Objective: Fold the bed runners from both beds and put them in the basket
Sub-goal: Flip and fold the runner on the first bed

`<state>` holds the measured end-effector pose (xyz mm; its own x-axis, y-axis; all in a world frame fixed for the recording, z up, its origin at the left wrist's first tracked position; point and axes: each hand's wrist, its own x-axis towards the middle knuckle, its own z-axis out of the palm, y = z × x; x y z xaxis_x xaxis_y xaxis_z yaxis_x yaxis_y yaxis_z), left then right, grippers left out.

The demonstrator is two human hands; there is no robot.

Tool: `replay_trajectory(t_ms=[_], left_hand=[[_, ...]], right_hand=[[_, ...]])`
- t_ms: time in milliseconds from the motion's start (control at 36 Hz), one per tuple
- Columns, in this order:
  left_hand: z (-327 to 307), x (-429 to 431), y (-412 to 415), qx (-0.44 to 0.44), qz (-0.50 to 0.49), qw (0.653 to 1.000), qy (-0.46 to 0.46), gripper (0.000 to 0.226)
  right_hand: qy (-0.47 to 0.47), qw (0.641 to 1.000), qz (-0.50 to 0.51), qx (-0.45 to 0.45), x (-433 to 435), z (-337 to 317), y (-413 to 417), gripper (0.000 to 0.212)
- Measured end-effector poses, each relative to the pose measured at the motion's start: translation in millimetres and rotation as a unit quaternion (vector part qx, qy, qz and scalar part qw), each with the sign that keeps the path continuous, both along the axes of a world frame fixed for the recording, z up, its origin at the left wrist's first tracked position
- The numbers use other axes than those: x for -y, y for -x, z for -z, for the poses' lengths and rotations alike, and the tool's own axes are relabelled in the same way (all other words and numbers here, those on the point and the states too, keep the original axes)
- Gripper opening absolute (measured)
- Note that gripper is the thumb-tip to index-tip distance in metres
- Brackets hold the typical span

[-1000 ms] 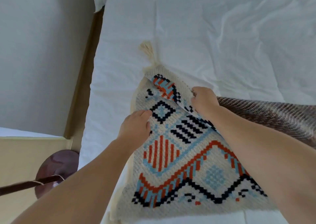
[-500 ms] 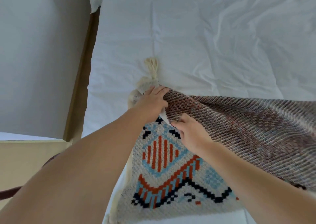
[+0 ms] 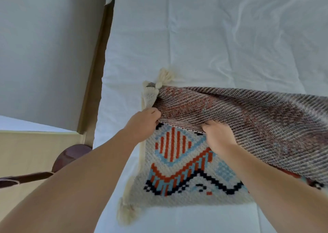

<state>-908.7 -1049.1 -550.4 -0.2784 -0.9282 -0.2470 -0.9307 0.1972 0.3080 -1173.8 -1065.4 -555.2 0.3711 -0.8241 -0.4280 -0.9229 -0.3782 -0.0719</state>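
Left grip (image 3: 143, 124) and right grip (image 3: 218, 137) both pinch the folded-over edge of the woven bed runner (image 3: 179, 163), centre frame.
Runner lies half-doubled on the white bed (image 3: 213, 37), lower right; looks soft, limp, fairly thick, likely to sag, so hold the edges by the tassels (image 3: 165, 75).

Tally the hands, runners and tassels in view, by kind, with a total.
Hands: 2, left hand and right hand
Runner: 1
Tassels: 2, far tassel and near tassel
Total: 5
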Motion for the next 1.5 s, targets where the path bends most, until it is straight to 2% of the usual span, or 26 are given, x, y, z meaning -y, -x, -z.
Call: replay_trajectory(t_ms=[111, 278, 417, 528, 750, 972, 1167, 1278, 1444, 1500], left_hand=[[6, -22, 0, 0.016, -0.048, 0.999, -0.014, 0.014], [0, -52, -1, 0.089, -0.104, 0.990, -0.024, 0.015], [-14, -92, 7, 0.051, -0.064, 0.996, -0.030, 0.020], [-21, -128, 11, 0.047, -0.108, 0.991, -0.069, 0.019], [-35, -198, 43, 0.085, -0.202, 0.973, -0.071, 0.019], [-37, -240, 68, 0.086, -0.251, 0.962, -0.066, 0.018], [-19, -254, 64, 0.122, -0.230, 0.962, -0.086, 0.017], [5, -257, 62, 0.207, -0.193, 0.954, -0.103, 0.021], [15, -256, 75, 0.279, -0.169, 0.938, -0.120, 0.026], [13, -251, 87, 0.277, -0.164, 0.939, -0.120, 0.031]], right_hand=[[0.003, 0.998, 0.020, 0.057, -16, -8, 10, 0.044], [-0.011, 0.997, -0.030, 0.072, -37, -30, 26, 0.039], [-0.065, 0.994, -0.079, 0.034, -53, -38, 38, 0.053], [-0.069, 0.990, -0.121, 0.001, -66, -44, 47, 0.062], [-0.029, 0.992, -0.103, -0.069, -78, -53, 92, 0.070], [-0.035, 0.985, -0.162, -0.055, -107, -78, 119, 0.072], [-0.045, 0.980, -0.186, -0.059, -126, -60, 122, 0.070], [-0.057, 0.978, -0.184, -0.084, -143, -34, 119, 0.064], [-0.037, 0.984, -0.138, -0.105, -142, -7, 134, 0.061], [-0.028, 0.987, -0.119, -0.104, -141, -7, 143, 0.061]])
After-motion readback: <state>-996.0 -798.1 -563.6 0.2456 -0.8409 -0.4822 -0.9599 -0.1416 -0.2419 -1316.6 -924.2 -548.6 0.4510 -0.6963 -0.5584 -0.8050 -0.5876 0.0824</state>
